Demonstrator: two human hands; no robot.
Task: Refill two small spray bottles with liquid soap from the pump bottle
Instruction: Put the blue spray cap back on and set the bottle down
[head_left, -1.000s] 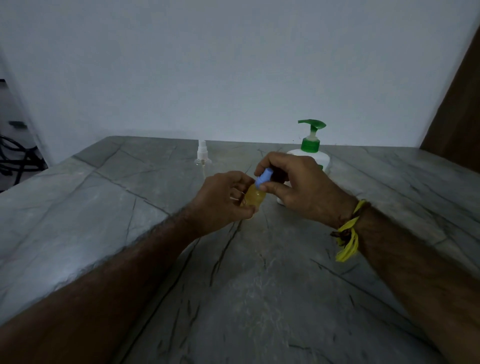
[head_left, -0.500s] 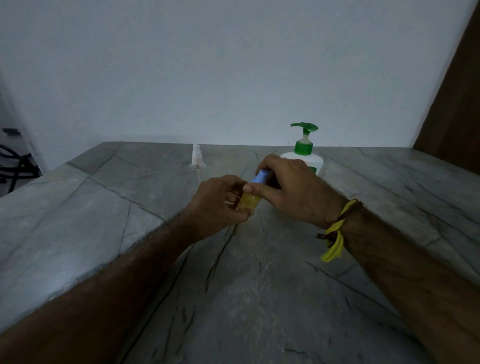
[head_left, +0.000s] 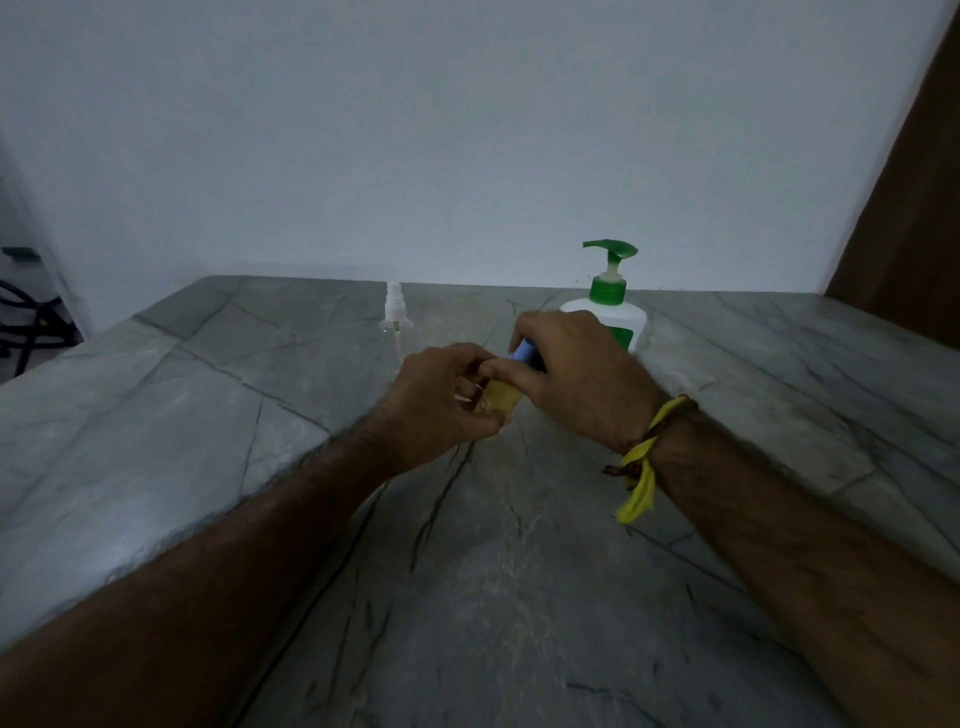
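A small spray bottle with yellowish liquid (head_left: 501, 397) and a blue cap (head_left: 523, 354) is held tilted above the grey stone table (head_left: 260, 441). My left hand (head_left: 441, 405) grips the bottle's body from the left. My right hand (head_left: 576, 374) pinches the blue cap from the right, fingers curled over it. Behind my right hand stands the white pump bottle (head_left: 613, 306) with a green pump, partly hidden by the hand. A second small clear spray bottle (head_left: 396, 319) with a white top stands upright further back on the left.
A white wall rises right behind the table's far edge. A brown wooden panel (head_left: 914, 208) is at the right. Dark cables (head_left: 26, 322) lie off the table's left side. A yellow thread band (head_left: 644, 467) circles my right wrist.
Both hands stay on the small bottle; my right fingers have shifted round the blue cap. The view has drifted slightly, so the objects sit a little further left in frame.
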